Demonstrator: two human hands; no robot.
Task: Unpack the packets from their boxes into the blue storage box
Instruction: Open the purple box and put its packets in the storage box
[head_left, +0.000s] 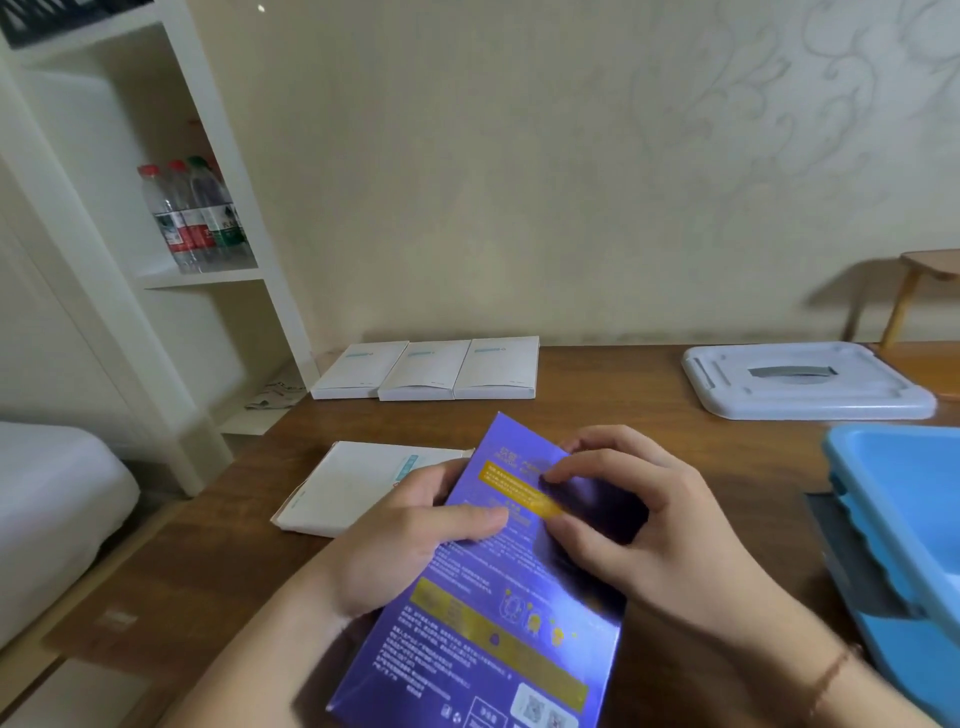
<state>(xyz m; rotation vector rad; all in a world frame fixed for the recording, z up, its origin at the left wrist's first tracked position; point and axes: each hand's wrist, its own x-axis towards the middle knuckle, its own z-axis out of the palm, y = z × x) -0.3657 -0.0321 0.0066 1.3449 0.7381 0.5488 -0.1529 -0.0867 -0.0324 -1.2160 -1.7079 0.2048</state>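
Flat purple cardboard box (498, 587) with yellow printed bands, held tilted above brown wooden table (623, 384) between both hands. Left hand (415, 535) gripping left edge, thumb across face. Right hand (639, 514) fingers curled, pinching upper flap. Blue plastic storage box (904, 525) right of right hand; white flat box (358, 483) just beyond left hand.

Water bottles (195, 218) with red and green caps stood together on a white shelving unit (208, 156) left of the wooden table (623, 384), while a wooden stool (924, 280) stood against the patterned wall (571, 156) at right. A white bed (47, 499) lay at far left.
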